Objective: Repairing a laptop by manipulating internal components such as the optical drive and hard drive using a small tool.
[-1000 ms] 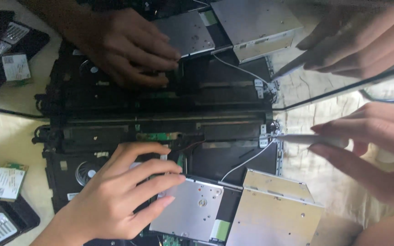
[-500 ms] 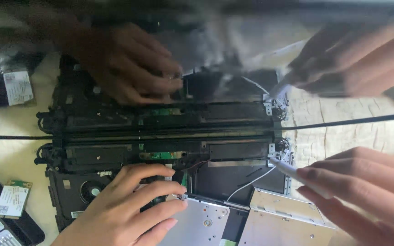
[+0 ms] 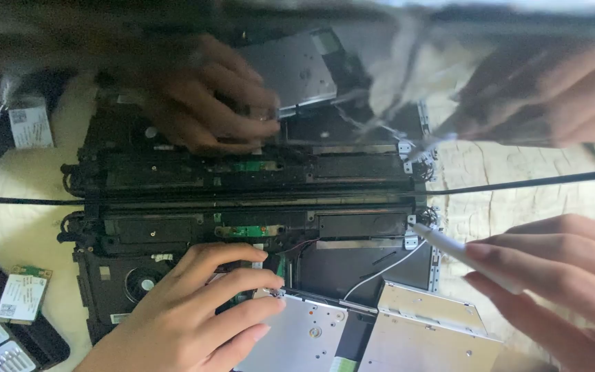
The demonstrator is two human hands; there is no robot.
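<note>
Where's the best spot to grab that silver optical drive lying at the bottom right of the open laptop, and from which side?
Probably by its two long side edges, coming from above at the right. The silver optical drive lies flat and slightly askew, a thin slab, so a pinch across its width suits it. Its left edge sits close to the hard drive under the left hand, leaving the right side freer.

right hand has slid its white tool toward the chassis corner.

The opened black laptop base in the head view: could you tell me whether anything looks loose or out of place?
Yes. A thin white cable trails loose across the opened black laptop base beside the silver metal drive. The left hand rests there; the right hand holds a slim white tool at the hinge.
</note>
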